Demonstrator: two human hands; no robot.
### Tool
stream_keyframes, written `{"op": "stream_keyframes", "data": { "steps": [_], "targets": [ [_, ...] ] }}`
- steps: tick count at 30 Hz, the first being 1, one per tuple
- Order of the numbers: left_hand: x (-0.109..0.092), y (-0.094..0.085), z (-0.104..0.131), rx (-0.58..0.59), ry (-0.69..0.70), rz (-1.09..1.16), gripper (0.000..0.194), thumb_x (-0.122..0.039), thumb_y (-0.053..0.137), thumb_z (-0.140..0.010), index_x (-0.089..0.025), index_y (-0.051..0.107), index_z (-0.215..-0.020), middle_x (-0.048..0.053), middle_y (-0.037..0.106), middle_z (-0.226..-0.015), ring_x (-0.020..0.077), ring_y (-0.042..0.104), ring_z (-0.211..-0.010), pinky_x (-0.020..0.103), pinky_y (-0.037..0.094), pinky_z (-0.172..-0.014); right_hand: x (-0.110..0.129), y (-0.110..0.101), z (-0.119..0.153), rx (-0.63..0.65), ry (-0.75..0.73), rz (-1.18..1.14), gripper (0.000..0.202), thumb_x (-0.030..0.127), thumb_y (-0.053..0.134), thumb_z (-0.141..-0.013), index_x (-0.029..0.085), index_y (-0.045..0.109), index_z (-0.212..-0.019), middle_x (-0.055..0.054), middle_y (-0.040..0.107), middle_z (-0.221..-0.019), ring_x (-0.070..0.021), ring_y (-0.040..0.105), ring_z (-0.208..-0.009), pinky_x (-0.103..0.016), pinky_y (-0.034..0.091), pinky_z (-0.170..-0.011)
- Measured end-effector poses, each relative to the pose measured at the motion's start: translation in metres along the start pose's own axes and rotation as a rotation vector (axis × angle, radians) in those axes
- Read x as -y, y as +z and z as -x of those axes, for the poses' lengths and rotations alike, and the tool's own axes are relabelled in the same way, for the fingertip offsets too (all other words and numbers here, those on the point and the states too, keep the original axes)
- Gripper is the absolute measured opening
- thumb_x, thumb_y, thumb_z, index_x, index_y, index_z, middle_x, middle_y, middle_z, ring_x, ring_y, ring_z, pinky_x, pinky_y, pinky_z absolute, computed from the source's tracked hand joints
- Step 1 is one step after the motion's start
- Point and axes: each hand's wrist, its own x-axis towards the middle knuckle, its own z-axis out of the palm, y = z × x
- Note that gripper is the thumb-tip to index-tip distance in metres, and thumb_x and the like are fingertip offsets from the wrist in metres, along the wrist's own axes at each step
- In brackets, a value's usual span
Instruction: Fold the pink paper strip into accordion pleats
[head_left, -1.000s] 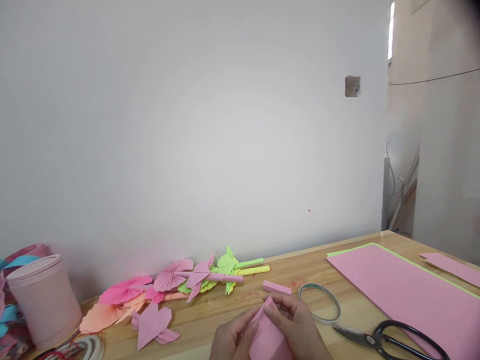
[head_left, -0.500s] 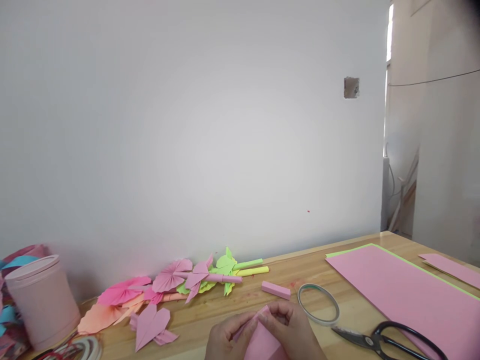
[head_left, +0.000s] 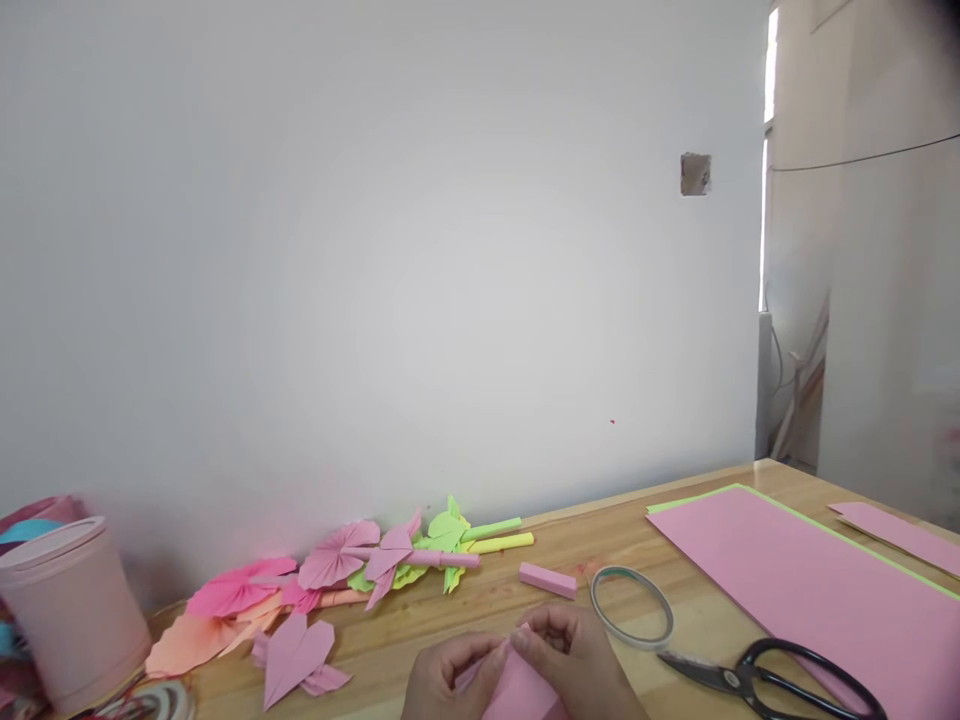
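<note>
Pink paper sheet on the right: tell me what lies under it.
Under the pink paper sheet a green sheet shows as a thin edge. The rest of it is covered; the black scissors overlap the pink sheet's near edge.

Both hands, the left hand [head_left: 442,680] and right hand [head_left: 574,665], are bare, no sleeves showing.

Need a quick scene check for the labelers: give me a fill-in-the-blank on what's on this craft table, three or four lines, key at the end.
1. Both hands, the left hand and the right hand, pinch a folded sheet of ____ paper.
2. The scissors have ____ handles.
3. The ring of tape lies flat on the ____ table.
4. Left of the hands lies a pink paper shape folded like a ____.

Missing words: pink; black; wooden; heart
</note>
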Motion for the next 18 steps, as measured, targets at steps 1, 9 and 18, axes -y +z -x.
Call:
{"op": "stream_keyframes", "data": {
  "steps": [1, 9, 18],
  "targets": [
    [0.001, 0.000, 0.000, -0.004, 0.001, -0.003, 0.026, -0.032, 0.053, -0.066, -0.015, 0.067, -0.080, 0.005, 0.071, -0.071, 0.0203, 0.062, -0.067, 0.025, 0.048, -0.058, 0.002, 0.000, 0.000, 0.010, -0.006, 0.000, 0.019, 0.030, 0.061, -0.058, 0.012, 0.059, -0.054, 0.003, 0.050, -0.046, -0.0089, 0.042, -0.045, -0.019, 0.032, -0.043],
    [-0.004, -0.006, 0.001, -0.177, -0.050, -0.087, 0.028, -0.034, 0.052, -0.066, -0.016, 0.066, -0.083, 0.005, 0.070, -0.080, 0.0223, 0.060, -0.079, 0.028, 0.046, -0.073, 0.012, -0.008, -0.001, -0.051, 0.051, -0.041, 0.027, 0.038, 0.059, -0.059, 0.011, 0.056, -0.054, 0.003, 0.048, -0.049, -0.0095, 0.041, -0.048, -0.020, 0.030, -0.045],
    [-0.012, -0.003, 0.004, -0.103, 0.000, -0.040, 0.025, -0.032, 0.051, -0.068, -0.016, 0.067, -0.078, 0.005, 0.070, -0.077, 0.0209, 0.061, -0.073, 0.026, 0.047, -0.067, 0.013, -0.010, 0.003, -0.004, 0.016, 0.056, 0.024, 0.036, 0.062, -0.056, 0.012, 0.060, -0.058, 0.003, 0.051, -0.050, -0.0112, 0.044, -0.051, -0.021, 0.033, -0.048]
  ]
}}
